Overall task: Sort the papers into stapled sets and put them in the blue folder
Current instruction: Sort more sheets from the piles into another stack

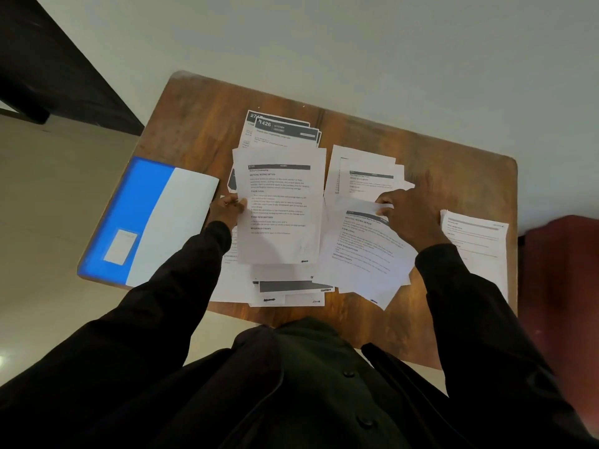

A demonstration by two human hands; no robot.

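While left fingers pinch one sheet, right fingers pinch another sheet.

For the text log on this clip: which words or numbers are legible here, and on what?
"1426", "KITCHEN": header of the far stack's top sheet.
"INITIAL SCENE SETUP", "TASK GOAL", "TASK DESCRIPTION", "REQUIRED PROPS": centre sheet pinched by the left hand.
The same four headings: tilted sheet held by the right hand.
Body text everywhere and the label of the blue folder: too small to read.
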